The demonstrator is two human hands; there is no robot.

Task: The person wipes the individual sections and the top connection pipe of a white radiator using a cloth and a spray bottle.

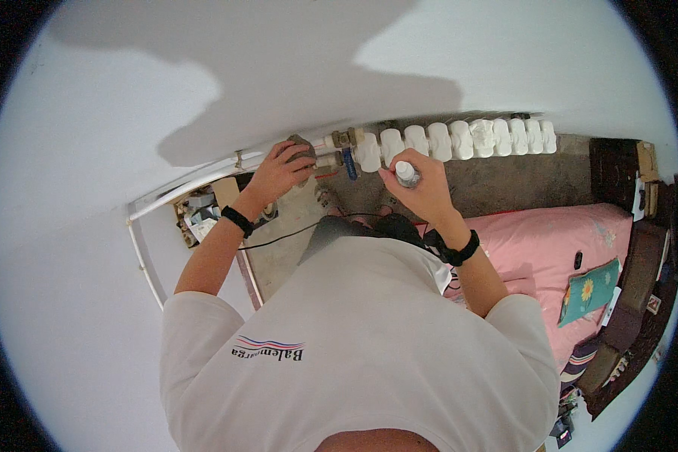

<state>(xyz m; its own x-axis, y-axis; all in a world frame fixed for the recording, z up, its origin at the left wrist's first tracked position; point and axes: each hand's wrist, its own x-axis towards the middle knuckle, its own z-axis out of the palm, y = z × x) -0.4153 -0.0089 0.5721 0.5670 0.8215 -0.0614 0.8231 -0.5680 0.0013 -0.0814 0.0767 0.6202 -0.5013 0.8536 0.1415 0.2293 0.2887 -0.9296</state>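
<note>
A grey-brown cloth (300,148) is under the fingers of my left hand (277,175), against the white pipes just left of the radiator valves. My right hand (424,186) is closed around a small clear bottle with a white top (407,172), held upright in front of the left part of the white sectional radiator (461,140). A brass valve (343,138) and a blue valve handle (349,164) sit between my hands, at the radiator's left end. On the radiator's top lies a crumpled white item (482,134), perhaps plastic or paper.
White pipes (186,189) run along the wall to the left. Below them stands a box of mixed items (200,212). A black cable (282,236) crosses near my legs. A bed with a pink cover (542,237) and a green floral pillow (590,291) lies at the right.
</note>
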